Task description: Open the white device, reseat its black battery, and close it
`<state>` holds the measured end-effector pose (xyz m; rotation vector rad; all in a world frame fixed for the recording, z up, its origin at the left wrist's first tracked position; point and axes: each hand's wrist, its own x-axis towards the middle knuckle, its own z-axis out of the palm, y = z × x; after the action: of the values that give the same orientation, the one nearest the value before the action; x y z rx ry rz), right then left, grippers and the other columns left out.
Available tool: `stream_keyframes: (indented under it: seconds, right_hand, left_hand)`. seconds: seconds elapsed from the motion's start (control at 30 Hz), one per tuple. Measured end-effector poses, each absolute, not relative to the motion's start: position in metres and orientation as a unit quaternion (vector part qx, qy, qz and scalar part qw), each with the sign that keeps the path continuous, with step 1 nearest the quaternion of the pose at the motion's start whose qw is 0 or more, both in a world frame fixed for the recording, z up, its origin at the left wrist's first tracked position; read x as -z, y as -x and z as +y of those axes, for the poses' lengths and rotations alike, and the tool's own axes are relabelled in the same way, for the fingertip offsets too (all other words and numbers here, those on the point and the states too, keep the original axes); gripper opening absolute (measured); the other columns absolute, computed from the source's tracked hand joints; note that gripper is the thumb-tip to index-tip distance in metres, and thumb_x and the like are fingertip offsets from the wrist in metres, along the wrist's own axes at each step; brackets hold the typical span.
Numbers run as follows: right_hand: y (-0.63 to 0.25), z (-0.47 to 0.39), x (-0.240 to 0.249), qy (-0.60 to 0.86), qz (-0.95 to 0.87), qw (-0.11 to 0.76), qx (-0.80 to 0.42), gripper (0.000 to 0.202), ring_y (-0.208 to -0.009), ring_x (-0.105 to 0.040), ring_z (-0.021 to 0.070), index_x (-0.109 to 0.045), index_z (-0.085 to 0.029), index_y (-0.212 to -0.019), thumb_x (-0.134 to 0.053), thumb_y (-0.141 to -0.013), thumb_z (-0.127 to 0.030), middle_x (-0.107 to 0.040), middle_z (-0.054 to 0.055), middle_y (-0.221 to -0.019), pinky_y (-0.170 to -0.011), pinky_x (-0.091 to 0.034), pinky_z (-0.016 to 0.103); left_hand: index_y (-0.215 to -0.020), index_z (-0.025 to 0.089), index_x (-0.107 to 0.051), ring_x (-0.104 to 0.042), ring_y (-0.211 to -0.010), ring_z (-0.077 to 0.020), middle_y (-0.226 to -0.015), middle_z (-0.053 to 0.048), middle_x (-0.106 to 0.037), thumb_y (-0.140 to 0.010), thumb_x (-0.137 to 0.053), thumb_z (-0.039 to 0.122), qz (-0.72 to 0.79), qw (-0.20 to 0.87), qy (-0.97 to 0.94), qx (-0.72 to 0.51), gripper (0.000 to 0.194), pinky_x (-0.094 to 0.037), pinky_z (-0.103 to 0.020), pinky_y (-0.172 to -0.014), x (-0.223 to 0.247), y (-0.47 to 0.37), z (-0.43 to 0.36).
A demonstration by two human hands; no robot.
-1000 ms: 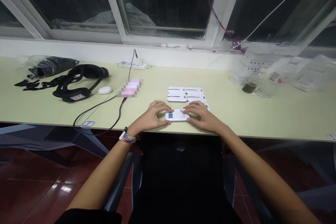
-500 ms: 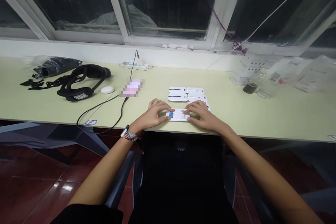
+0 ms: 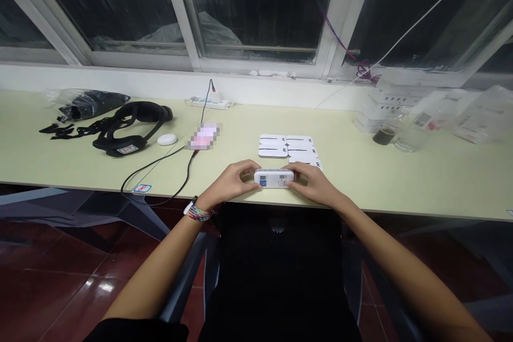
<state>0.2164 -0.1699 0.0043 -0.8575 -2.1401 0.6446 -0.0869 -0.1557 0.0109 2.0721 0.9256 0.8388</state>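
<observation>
A small white rectangular box with rounded ends (image 3: 273,179) is held between my two hands near the table's front edge. Its face toward me carries a blue label and small printed codes. My left hand (image 3: 234,180) grips its left end, and my right hand (image 3: 315,181) grips the right end, thumbs on the near face. Just behind it lie several flat white boxes marked with a black line and a W, in a left group (image 3: 273,146) and a right group (image 3: 301,145). My right hand's fingers are close to the nearest of these.
To the left lie a black headset (image 3: 134,128), a white oval case (image 3: 166,139), a blurred pink item (image 3: 204,136) and a black cable (image 3: 188,171). A power strip (image 3: 211,102) is by the wall. At right stand white baskets (image 3: 387,101), a dark-filled jar (image 3: 383,135) and plastic bags.
The white box has tilted up from lying flatter, so its long far edge now shows above the labelled face. Both hands have turned with it, and the view has shifted slightly.
</observation>
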Motion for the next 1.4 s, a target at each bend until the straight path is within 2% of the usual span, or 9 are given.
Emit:
stream_keyframes:
  seconds: [0.13, 0.23, 0.4, 0.53, 0.67, 0.97, 1.17, 1.3, 1.4]
  right_hand:
    - [-0.221, -0.172, 0.000, 0.345, -0.843, 0.354, -0.210, 0.019, -0.097, -0.069, 0.0256, -0.072, -0.027, -0.119, -0.070, -0.100, -0.030, -0.077, 0.007, -0.112, -0.083, -0.058, 0.041]
    - [-0.223, -0.171, 0.003, 0.352, -0.848, 0.348, -0.190, 0.012, -0.089, -0.065, 0.0240, -0.071, -0.025, -0.106, -0.073, -0.099, -0.034, -0.072, 0.006, -0.098, -0.076, -0.054, 0.038]
    - [-0.222, -0.170, 0.005, 0.333, -0.854, 0.355, -0.182, 0.018, -0.081, -0.059, 0.0219, -0.066, -0.024, -0.095, -0.072, -0.102, -0.039, -0.065, 0.004, -0.087, -0.070, -0.048, 0.035]
    - [-0.220, -0.172, 0.004, 0.332, -0.855, 0.360, -0.172, 0.011, -0.085, -0.062, 0.0234, -0.070, -0.023, -0.103, -0.071, -0.102, -0.035, -0.070, 0.005, -0.092, -0.073, -0.050, 0.037]
    - [-0.220, -0.175, 0.000, 0.327, -0.853, 0.359, -0.190, 0.021, -0.097, -0.066, 0.0260, -0.076, -0.026, -0.121, -0.062, -0.110, -0.038, -0.075, 0.007, -0.101, -0.084, -0.055, 0.042]
    - [-0.219, -0.175, -0.003, 0.320, -0.852, 0.368, -0.190, 0.028, -0.094, -0.065, 0.0266, -0.080, -0.027, -0.116, -0.058, -0.113, -0.044, -0.075, 0.008, -0.095, -0.081, -0.056, 0.043]
    - [-0.218, -0.180, -0.002, 0.317, -0.866, 0.353, -0.160, 0.030, -0.103, -0.065, 0.0287, -0.077, -0.033, -0.136, -0.060, -0.112, -0.039, -0.081, 0.006, -0.112, -0.090, -0.058, 0.049]
    - [-0.216, -0.183, -0.001, 0.303, -0.890, 0.323, -0.110, 0.031, -0.109, -0.064, 0.0305, -0.078, -0.034, -0.135, -0.071, -0.105, -0.037, -0.079, 0.006, -0.132, -0.098, -0.056, 0.055]
    - [-0.214, -0.183, 0.000, 0.296, -0.898, 0.309, -0.105, 0.032, -0.115, -0.064, 0.0320, -0.078, -0.035, -0.135, -0.074, -0.103, -0.037, -0.076, 0.006, -0.138, -0.102, -0.056, 0.058]
  left_hand:
    - [-0.096, 0.021, -0.074, -0.072, -0.088, -0.0206, -0.097, -0.003, -0.075, -0.089, -0.087, 0.041, 0.373, 0.328, -0.810, -0.311, 0.025, -0.059, -0.034, -0.082, -0.012, 0.086, -0.157]
    - [-0.093, 0.021, -0.074, -0.072, -0.088, -0.0203, -0.098, -0.004, -0.076, -0.092, -0.086, 0.044, 0.354, 0.318, -0.820, -0.319, 0.026, -0.059, -0.033, -0.081, -0.012, 0.087, -0.157]
    - [-0.092, 0.021, -0.073, -0.071, -0.087, -0.0209, -0.096, -0.004, -0.074, -0.094, -0.084, 0.044, 0.347, 0.302, -0.832, -0.309, 0.026, -0.058, -0.033, -0.080, -0.013, 0.087, -0.158]
    - [-0.112, 0.023, -0.078, -0.073, -0.100, -0.0240, -0.111, -0.007, -0.075, -0.096, -0.082, 0.043, 0.339, 0.289, -0.841, -0.306, 0.026, -0.060, -0.037, -0.088, -0.016, 0.084, -0.161]
    - [-0.135, 0.031, -0.080, -0.073, -0.118, -0.0269, -0.126, -0.010, -0.077, -0.105, -0.074, 0.043, 0.295, 0.297, -0.846, -0.331, 0.033, -0.059, -0.042, -0.104, -0.023, 0.082, -0.166]
    - [-0.115, 0.029, -0.089, -0.075, -0.095, -0.0249, -0.105, -0.009, -0.079, -0.103, -0.077, 0.051, 0.325, 0.334, -0.810, -0.357, 0.029, -0.061, -0.039, -0.085, -0.025, 0.079, -0.167]
    - [-0.122, 0.028, -0.085, -0.075, -0.110, -0.0269, -0.116, -0.009, -0.079, -0.101, -0.079, 0.044, 0.298, 0.323, -0.828, -0.349, 0.027, -0.061, -0.043, -0.100, -0.023, 0.081, -0.167]
    - [-0.123, 0.029, -0.081, -0.071, -0.121, -0.0285, -0.124, -0.009, -0.074, -0.099, -0.081, 0.043, 0.307, 0.279, -0.852, -0.321, 0.028, -0.057, -0.047, -0.109, -0.021, 0.081, -0.166]
    - [-0.132, 0.030, -0.076, -0.066, -0.129, -0.0307, -0.131, -0.009, -0.072, -0.095, -0.085, 0.045, 0.323, 0.238, -0.868, -0.292, 0.041, -0.054, -0.051, -0.114, -0.019, 0.077, -0.164]
